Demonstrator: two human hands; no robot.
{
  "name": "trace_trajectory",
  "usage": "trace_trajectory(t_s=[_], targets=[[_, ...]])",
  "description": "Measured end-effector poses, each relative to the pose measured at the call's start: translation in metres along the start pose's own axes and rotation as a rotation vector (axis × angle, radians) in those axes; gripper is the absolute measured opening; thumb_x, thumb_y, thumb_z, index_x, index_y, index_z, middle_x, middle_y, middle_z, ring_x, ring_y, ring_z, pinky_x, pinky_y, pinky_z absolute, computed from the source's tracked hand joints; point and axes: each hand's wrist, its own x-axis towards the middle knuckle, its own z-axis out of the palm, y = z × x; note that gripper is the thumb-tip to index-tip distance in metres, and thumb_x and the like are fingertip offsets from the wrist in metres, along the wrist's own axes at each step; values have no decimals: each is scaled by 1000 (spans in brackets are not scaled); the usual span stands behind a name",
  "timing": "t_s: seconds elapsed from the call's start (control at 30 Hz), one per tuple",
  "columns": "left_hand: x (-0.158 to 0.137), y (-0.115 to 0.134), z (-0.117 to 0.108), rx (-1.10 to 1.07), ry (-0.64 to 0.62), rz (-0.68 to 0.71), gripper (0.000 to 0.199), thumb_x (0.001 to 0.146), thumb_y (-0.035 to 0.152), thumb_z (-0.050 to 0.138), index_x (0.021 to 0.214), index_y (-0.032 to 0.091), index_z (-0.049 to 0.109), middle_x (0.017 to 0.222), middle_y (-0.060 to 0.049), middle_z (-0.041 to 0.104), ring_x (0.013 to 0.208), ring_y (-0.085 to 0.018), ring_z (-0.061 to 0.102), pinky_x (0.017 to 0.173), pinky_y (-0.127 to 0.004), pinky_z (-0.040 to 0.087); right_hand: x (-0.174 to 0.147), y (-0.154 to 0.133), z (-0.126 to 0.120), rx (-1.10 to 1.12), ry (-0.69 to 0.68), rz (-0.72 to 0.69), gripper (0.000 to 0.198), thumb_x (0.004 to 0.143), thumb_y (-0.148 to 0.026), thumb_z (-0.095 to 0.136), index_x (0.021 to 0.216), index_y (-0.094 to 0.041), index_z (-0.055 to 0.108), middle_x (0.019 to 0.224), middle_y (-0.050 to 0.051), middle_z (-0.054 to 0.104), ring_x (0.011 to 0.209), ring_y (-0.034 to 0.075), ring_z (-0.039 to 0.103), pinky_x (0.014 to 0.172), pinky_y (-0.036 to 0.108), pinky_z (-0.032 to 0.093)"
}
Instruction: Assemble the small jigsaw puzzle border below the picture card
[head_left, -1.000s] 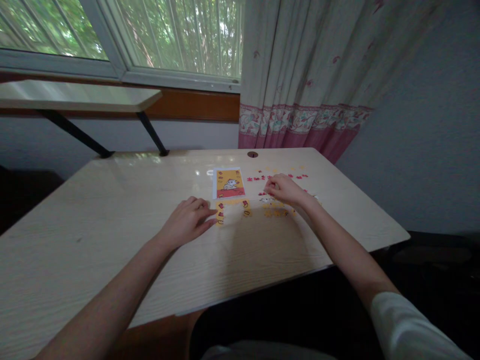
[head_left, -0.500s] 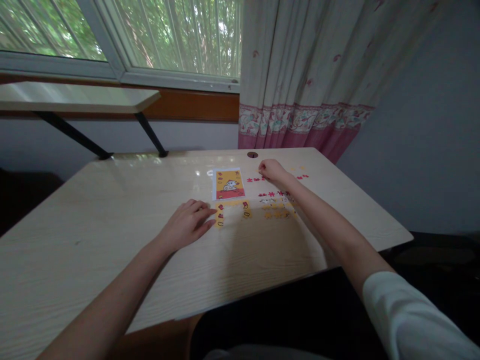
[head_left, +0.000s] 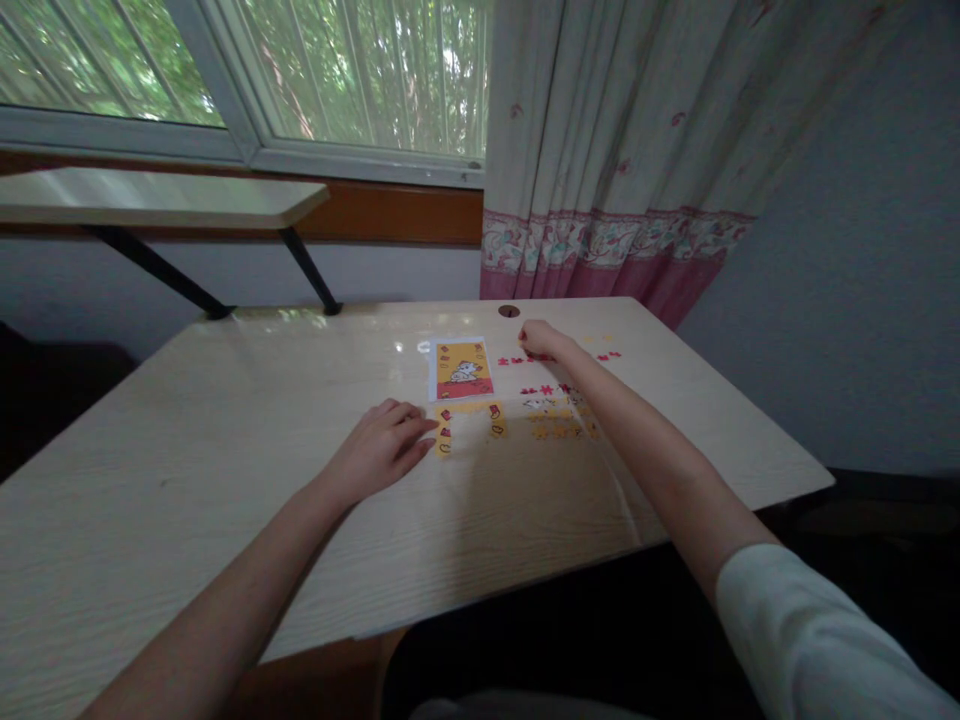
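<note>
Puzzle pieces point(head_left: 547, 390) right of picture card point(head_left: 463, 368): presumably light, stiff; grip edges. Left hand point(head_left: 381, 447), card's near-left: fingers apart. Right hand point(head_left: 541, 340), card's right: fingers' closure unclear.

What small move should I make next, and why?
Perhaps bring a loose piece to the yellow frame: your right hand is among such pieces, though whether it holds one is unclear, and the frame beside your left hand lacks its near side.

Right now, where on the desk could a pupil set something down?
Bare: the desk between the left hand and the shelf; also between the puzzle border and near edge. Crowded: right of the picture card, where loose pieces lie near the right hand.
</note>
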Motion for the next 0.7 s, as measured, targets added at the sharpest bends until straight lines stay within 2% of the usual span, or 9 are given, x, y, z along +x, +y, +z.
trace_trajectory(t_s=[0.17,0.33,0.5,0.6,0.7], targets=[[-1,-3,2,26,-8,5,32,92,33,44,109,17,65,98,-11,61,91,-24,54,81,-40,45,-6,-3,-4,-34,-55,48,21,77,-7,56,89,-8,73,82,15,73,76,20,64,72,25,45],[-1,-2,1,25,15,3,32,92,34,43,109,18,66,98,-11,62,91,-24,53,81,-40,45,-12,-5,-9,-16,-36,20,20,78,-8,53,82,-9,73,75,11,72,71,17,63,68,24,43],[0,1,-1,18,10,5,32,92,33,44,109,17,66,96,-11,61,89,-23,53,80,-39,44,-29,-9,-12,53,87,-65,22,80,-13,50,89,-11,70,81,10,70,73,15,60,69,23,41],[1,5,-2,-1,11,6,30,92,32,45,109,19,66,95,-10,61,89,-23,53,80,-39,44,-50,-14,-9,186,197,-163,17,78,-16,53,88,-13,67,82,7,68,72,14,58,67,23,40],[2,8,-2,3,4,16,29,92,31,44,107,19,66,94,-9,61,88,-22,53,79,-38,44,-79,-19,1,360,185,-265,15,78,-20,54,88,-13,63,73,2,64,66,11,55,63,21,39]])
